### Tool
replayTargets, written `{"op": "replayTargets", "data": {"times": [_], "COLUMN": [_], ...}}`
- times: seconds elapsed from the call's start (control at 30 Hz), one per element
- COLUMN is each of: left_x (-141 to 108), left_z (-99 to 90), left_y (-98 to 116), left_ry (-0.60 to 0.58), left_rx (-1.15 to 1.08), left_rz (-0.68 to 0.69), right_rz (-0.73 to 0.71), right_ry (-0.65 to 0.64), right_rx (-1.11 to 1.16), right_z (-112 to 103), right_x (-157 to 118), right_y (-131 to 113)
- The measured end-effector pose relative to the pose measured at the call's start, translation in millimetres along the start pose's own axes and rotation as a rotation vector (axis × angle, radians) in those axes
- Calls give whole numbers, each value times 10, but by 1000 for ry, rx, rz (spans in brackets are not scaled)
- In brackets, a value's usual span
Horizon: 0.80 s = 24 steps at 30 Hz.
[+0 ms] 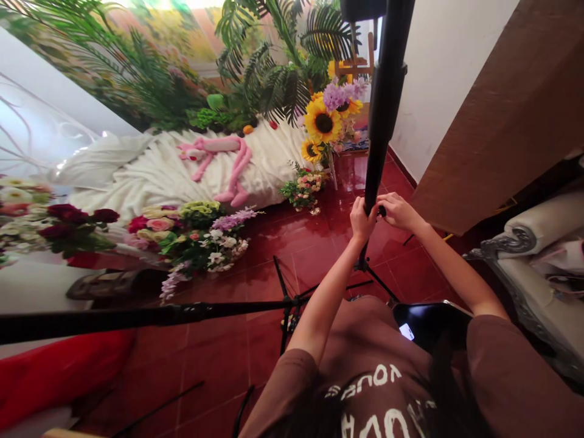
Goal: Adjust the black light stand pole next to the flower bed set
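A black light stand (381, 109) rises in front of me, its thick pole running up out of the top of the view. My left hand (362, 220) is closed around the pole low down. Beside it, my right hand (399, 210) pinches a small black knob (381, 211) on the pole's side, its fingers bent against it. Below the hands, the stand's legs (378, 280) spread over the floor. The pole and the left fingers partly hide each other, so the far side of the grip does not show.
A second black stand (201, 311) stretches across the left. Behind are a white-draped bed (269, 164) with a pink plush toy (235, 164), flowers (201, 237) and sunflowers (323, 123). On the right are a brown board (493, 121) and a cream sofa (538, 228). The floor (219, 353) is red tile.
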<state>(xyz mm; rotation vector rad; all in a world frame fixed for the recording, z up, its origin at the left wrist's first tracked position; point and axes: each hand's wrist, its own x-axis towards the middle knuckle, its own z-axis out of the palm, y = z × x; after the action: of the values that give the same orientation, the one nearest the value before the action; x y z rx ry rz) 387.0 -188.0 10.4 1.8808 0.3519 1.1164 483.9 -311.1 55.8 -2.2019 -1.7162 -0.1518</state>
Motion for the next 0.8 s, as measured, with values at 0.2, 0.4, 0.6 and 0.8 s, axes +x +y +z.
{"op": "replayTargets", "data": {"times": [0.2, 0.4, 0.6, 0.8], "left_x": [-2, 5, 14, 22], "left_z": [1, 23, 28, 26], "left_y": [-20, -94, -103, -81], "left_ry": [9, 15, 17, 25], "left_rx": [-6, 5, -15, -14], "left_rz": [9, 58, 39, 37], "right_rz": [113, -16, 61, 161], "right_ry": [129, 109, 205, 476], "right_rx": [33, 132, 206, 327], "right_z": [172, -14, -200, -479], "right_x": [4, 14, -282, -358], "right_y": [-54, -8, -80, -350]}}
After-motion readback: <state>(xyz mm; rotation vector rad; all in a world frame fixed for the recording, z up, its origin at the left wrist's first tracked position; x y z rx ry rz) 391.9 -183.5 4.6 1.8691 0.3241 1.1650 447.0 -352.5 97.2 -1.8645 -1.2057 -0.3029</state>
